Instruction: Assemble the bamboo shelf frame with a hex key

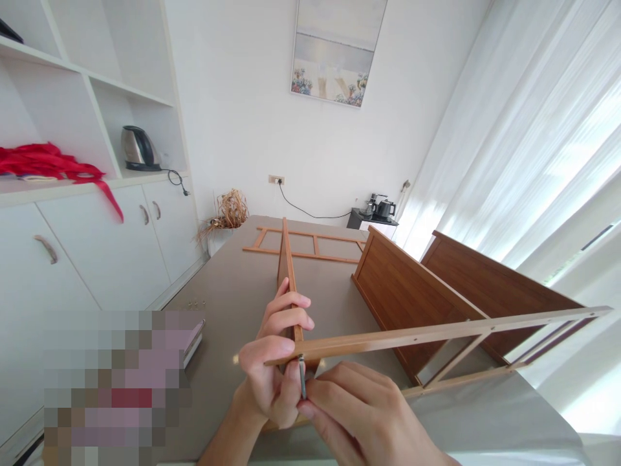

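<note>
My left hand [279, 349] is wrapped round the corner where an upright brown wooden board [285, 259] meets a light wooden side frame [378, 341]. Its fingers lie over the board's edge, and the thumb is near the frame's end. Held between the thumb and fingers of my right hand [366, 408] is a thin metal hex key [303, 378], its upper end against the frame's end. Whether it sits in a screw is too small to tell. Two more brown boards, a middle one [412, 291] and a far right one [495, 291], stand joined to the frame.
Another ladder-like wooden frame [310, 255] lies flat at the back of the grey table [228, 285]. Small metal pieces [196, 303] lie near its left edge, beside a blurred pinkish area [130, 382]. White cabinets [97, 239] stand left; white curtains [509, 129] hang right.
</note>
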`<state>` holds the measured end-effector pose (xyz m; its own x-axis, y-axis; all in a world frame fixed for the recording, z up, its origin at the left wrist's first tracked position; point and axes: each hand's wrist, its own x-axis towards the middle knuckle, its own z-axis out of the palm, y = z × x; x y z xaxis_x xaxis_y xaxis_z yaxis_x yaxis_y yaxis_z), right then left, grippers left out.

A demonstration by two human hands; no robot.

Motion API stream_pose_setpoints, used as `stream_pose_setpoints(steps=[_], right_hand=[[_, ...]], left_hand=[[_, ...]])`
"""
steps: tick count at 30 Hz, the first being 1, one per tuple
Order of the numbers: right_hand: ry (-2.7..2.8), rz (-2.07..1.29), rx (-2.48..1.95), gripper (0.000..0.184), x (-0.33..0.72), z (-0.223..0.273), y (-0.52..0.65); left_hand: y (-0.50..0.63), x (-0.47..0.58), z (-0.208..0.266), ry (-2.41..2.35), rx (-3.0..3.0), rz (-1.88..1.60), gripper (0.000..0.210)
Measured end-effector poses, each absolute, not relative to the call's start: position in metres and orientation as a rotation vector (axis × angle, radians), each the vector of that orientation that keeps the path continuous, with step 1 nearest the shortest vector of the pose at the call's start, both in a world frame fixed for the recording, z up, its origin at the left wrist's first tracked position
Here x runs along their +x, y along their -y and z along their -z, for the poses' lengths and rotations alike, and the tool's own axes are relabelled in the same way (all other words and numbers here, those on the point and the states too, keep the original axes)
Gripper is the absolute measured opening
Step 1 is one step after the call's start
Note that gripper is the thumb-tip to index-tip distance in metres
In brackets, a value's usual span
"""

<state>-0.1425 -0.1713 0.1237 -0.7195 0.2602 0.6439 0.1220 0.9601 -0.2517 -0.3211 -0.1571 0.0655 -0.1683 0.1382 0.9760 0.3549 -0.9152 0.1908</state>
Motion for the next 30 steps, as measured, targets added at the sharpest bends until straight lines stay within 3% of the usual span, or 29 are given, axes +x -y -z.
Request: stream_pose_setpoints(steps=[3, 7, 13, 30], right_hand=[[2.388, -0.293, -0.261, 0.020, -0.142, -0.125, 0.173], [2.438, -0.110, -0.269, 0.019, -0.137, -0.135, 0.173], [2.532, -0.114, -0.334, 0.023, -0.129, -0.147, 0.169], [2.747, 0.130, -0.432, 0.037, -0.119, -0.175, 0.176]], left_hand=[[0.159, -0.320, -0.069, 0.554, -1.928, 2.219, 0.028], [0.158, -0.320, -0.069, 0.532, -1.930, 2.228, 0.029], [0.155, -0.318, -0.069, 0.520, -1.919, 2.232, 0.017], [0.156, -0.317, -0.070, 0.567, -1.925, 2.192, 0.020]])
